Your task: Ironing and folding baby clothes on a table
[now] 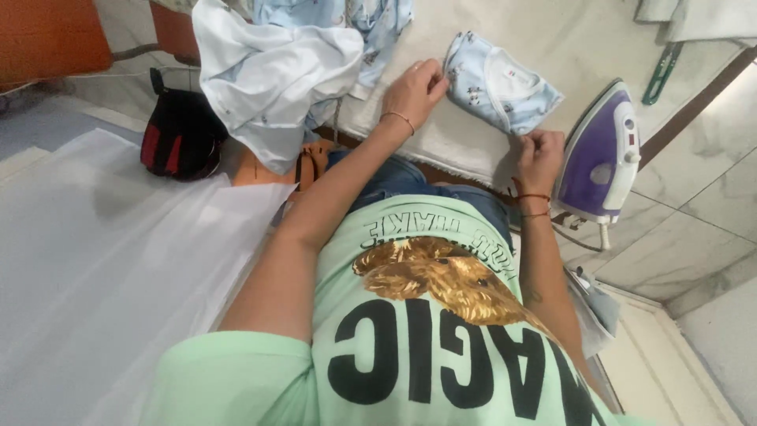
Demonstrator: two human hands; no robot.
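A small light-blue baby garment (498, 87) with a white panel lies folded on the white ironing surface (552, 31). My left hand (415, 89) pinches its left end with the fingers closed on the cloth. My right hand (538, 158) grips the garment's lower right corner near the surface's edge. Both wrists wear thin red threads. A purple and white iron (601, 154) stands upright just right of my right hand.
A heap of pale blue and white baby clothes (276, 71) lies at the left of the surface. A black and red bag (180, 134) sits on the floor beside a large white sheet (102, 260). A green strip (661, 72) lies at the far right.
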